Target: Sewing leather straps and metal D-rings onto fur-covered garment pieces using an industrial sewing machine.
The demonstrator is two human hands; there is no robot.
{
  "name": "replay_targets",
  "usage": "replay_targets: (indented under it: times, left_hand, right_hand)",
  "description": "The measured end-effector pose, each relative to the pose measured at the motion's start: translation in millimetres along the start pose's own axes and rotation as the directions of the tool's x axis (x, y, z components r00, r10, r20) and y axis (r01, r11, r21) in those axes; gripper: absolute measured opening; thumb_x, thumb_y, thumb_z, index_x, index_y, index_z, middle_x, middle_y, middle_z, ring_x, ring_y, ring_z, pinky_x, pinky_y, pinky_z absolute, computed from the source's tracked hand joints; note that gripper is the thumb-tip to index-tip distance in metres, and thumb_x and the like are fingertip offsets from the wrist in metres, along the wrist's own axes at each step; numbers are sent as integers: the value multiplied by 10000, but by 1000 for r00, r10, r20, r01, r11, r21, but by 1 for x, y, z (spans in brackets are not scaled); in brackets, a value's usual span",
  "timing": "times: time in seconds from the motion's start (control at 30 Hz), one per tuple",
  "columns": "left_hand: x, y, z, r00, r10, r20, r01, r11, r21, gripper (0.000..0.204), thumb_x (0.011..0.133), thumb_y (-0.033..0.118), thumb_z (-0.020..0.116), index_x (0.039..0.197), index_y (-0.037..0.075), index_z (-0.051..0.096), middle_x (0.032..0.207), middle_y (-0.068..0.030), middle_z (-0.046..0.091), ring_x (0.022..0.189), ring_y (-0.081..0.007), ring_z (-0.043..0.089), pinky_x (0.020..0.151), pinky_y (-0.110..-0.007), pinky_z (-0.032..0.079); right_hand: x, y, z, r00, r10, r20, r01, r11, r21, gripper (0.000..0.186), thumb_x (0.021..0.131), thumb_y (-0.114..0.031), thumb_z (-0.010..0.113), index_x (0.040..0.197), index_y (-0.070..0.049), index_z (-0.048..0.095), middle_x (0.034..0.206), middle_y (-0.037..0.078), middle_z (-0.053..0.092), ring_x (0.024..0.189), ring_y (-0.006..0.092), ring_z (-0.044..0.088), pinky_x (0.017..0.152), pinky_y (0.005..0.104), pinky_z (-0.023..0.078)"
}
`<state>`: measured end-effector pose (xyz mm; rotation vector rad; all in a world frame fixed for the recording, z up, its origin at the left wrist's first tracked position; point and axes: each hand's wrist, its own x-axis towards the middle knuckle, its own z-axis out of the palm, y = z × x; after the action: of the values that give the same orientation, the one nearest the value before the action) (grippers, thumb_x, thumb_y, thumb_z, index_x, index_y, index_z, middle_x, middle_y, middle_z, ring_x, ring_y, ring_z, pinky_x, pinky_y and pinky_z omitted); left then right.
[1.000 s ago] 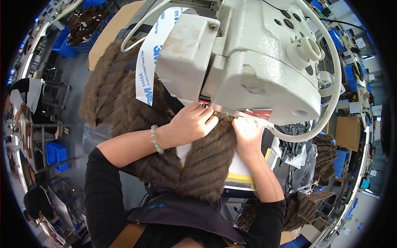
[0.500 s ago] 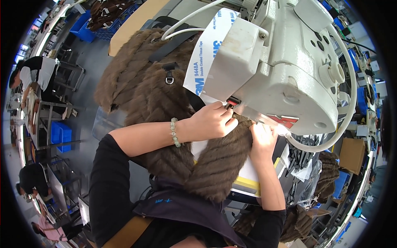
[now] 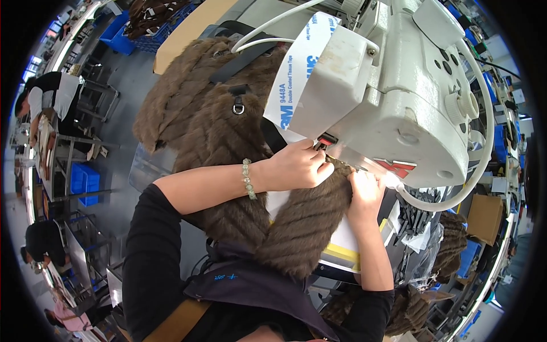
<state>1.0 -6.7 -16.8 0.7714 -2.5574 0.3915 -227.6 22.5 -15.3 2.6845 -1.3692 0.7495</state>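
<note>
Leftward of machine (image 3: 399, 102): blue basket (image 3: 150, 43) of brown pieces (image 3: 149, 18). At machine: your left hand (image 3: 296, 167), grip unclear; right hand (image 3: 365, 191) pinching fur (image 3: 305, 228).

Grey floor (image 3: 124, 126) stretches across the left side, with metal-framed tables (image 3: 80, 248) and a blue bin (image 3: 85, 180) on it.

On your left: a blue bin (image 3: 85, 183), grey floor (image 3: 124, 111), a co-worker (image 3: 65, 98) leaning forward. On your right: a brown box (image 3: 485, 219).
</note>
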Motion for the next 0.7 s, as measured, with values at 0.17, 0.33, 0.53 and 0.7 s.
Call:
replay_targets:
  times: [0.17,0.33,0.53,0.7]
  left_hand:
    - [1,-1,2,1000,-15,-11,15,1000,-10,60,795,141,603,817,88,584,908,-49,626,814,-115,620,709,-272,490]
    - [3,-2,0,999,-32,-14,32,999,-9,83,800,139,601,850,74,607,911,-29,638,821,-107,626,697,-268,491]
    - [6,-3,-5,998,-67,-4,67,998,-23,148,797,152,603,898,45,617,837,-9,608,753,-126,612,653,-267,476]
    - [6,-4,-8,991,-136,0,136,986,-92,204,791,150,601,955,28,596,767,-20,573,666,-140,592,603,-292,460]
  right_hand:
    - [1,1,1,999,-12,-42,13,1000,26,305,623,-16,647,928,-8,634,899,120,656,835,279,649,673,374,513]
    - [0,1,-1,1000,0,-5,0,1000,8,327,611,-21,664,936,-10,628,904,123,657,846,285,651,699,379,516]
    - [-1,2,1,1000,-2,-9,2,1000,-1,348,606,-21,679,950,-17,628,913,126,659,861,290,654,729,385,509]
    - [-4,3,2,1000,14,-14,-14,999,31,356,611,-15,692,962,-22,635,941,129,673,881,293,662,750,389,505]
